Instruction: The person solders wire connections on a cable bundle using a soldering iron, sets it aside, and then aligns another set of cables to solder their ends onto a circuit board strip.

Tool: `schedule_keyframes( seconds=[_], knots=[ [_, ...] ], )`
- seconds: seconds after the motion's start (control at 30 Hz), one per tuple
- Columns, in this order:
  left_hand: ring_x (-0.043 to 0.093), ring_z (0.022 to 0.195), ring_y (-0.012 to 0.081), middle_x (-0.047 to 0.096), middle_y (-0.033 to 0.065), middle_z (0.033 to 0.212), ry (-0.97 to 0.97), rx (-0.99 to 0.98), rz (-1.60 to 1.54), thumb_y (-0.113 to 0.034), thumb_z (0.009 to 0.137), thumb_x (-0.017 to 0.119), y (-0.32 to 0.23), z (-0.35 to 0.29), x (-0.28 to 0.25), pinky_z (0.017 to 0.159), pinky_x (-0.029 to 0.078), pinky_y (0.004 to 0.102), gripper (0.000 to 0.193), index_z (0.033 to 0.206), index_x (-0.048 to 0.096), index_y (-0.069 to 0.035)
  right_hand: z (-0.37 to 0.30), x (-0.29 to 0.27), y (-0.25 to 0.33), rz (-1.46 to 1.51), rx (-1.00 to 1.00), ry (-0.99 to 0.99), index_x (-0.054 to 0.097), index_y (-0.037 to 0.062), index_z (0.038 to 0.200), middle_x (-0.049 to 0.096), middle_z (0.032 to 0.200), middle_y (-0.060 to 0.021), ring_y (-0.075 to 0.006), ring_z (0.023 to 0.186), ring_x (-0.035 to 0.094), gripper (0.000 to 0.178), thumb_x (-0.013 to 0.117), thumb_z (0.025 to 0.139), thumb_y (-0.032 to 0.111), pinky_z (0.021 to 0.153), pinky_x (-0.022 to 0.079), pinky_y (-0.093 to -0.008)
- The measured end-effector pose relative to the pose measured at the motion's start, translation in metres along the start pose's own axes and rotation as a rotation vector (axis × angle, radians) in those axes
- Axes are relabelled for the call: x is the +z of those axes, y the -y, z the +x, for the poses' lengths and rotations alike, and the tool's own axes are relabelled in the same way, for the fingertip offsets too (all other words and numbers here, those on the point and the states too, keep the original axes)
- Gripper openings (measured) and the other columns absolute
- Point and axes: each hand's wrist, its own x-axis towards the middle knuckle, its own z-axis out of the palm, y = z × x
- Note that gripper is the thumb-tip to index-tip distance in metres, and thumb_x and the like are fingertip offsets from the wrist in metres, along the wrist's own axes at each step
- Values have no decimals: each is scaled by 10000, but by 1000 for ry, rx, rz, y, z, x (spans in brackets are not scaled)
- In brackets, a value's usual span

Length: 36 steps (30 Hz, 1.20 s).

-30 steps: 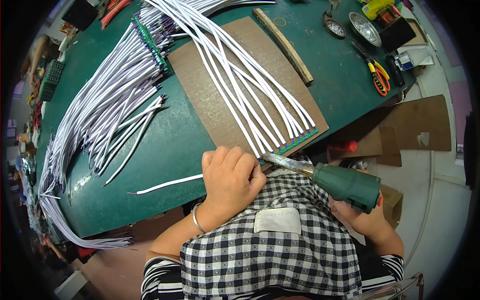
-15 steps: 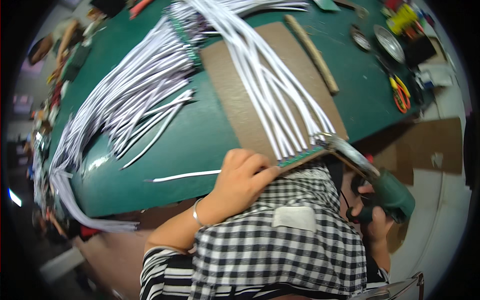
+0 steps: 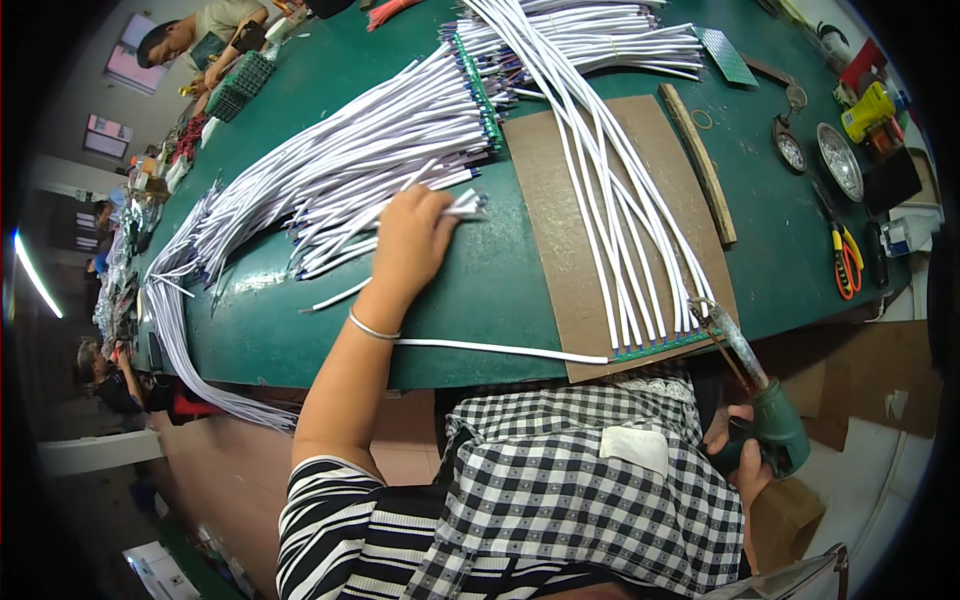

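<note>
Right hand (image 3: 738, 455) mostly hidden behind the checked apron (image 3: 590, 500) and the green soldering iron (image 3: 775, 425); only some fingers (image 3: 752, 480) show, so the grip cannot be read fully. Left hand (image 3: 410, 245): fingertips buried among the white cables (image 3: 330, 190), so how many it pinches is unclear. Cable ends top right run off the picture's edge. Desk (image 3: 480, 290) far end curves into the dark rim. Small items beside the yellow-handled pliers (image 3: 848, 262) too small to tell.
</note>
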Motion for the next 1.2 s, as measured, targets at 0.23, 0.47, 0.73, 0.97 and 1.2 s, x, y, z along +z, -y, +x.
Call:
schedule_keyframes(
  seconds=[0.23,0.47,0.73,0.97,1.2],
  knots=[
    [528,874,306,558,89,883,-300,22,195,-229,720,743,11,7,-11,794,406,432,329,982,628,-66,6,-5,-11,10,-28,27,461,-111,1191,594,1016,-164,-164,638,591,499,542,893,281,574,494,-270],
    [539,854,265,566,67,914,4,186,1,-166,706,746,-10,-13,-7,750,433,387,351,1044,659,-133,4,-6,-19,94,-19,7,422,-95,1240,579,1097,-181,-174,666,600,513,550,895,262,575,503,-285],
    [564,842,259,591,62,924,-88,343,-85,34,704,672,-20,0,1,724,460,364,387,1052,662,-133,5,-5,-11,79,5,39,439,-106,1224,574,1102,-182,-169,681,594,491,545,887,234,608,509,-290],
    [550,754,246,595,72,916,15,356,-78,55,688,645,-75,3,-14,639,445,342,426,1069,673,-134,5,10,-6,157,-12,-32,502,-84,1172,617,839,-136,-152,660,569,503,536,878,322,626,474,-260],
    [576,697,221,608,51,796,278,456,-395,-68,705,725,-129,-12,5,613,464,336,306,1005,687,-115,-14,1,8,23,135,7,543,-49,1166,602,769,-83,-161,732,566,549,576,825,380,744,436,-289]
  ],
)
